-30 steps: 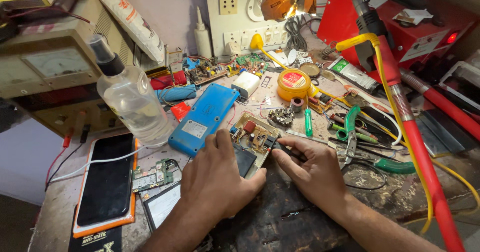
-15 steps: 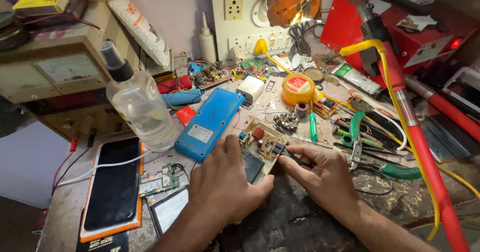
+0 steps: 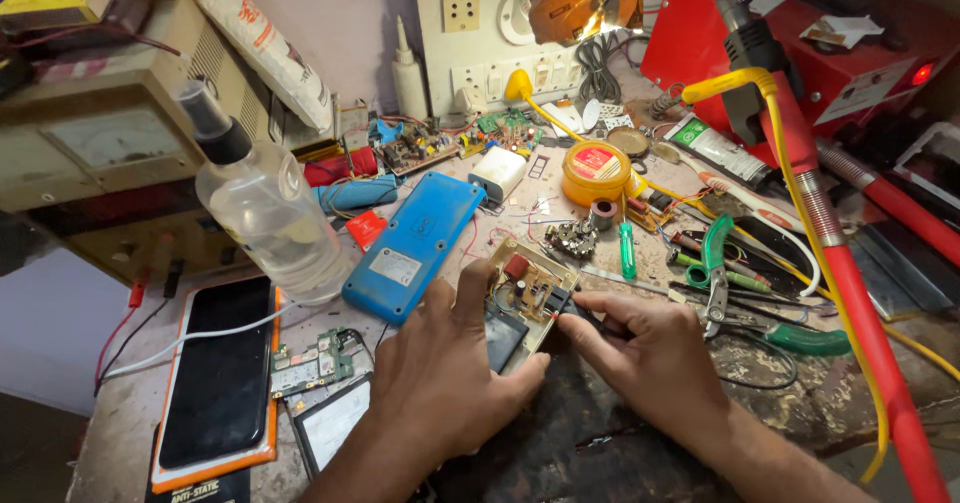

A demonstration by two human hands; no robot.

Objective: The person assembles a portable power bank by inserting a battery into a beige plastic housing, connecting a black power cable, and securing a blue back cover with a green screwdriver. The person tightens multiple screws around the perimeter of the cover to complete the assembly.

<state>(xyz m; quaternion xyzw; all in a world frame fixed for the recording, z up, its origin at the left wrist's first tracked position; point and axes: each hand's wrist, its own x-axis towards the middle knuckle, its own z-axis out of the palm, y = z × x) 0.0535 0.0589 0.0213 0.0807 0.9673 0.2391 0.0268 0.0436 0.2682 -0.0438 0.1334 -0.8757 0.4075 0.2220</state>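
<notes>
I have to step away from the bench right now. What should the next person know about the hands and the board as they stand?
Left hand: flat on the bench, fingers steadying the small circuit board from its left.
Right hand: fingertips at the board's right edge, pinching a thin dark tool; its tip is hidden.
Board lies bare, components up, beside the blue case.
Green-handled pliers lie to the right.
Whether any joint is finished cannot be seen.
</notes>
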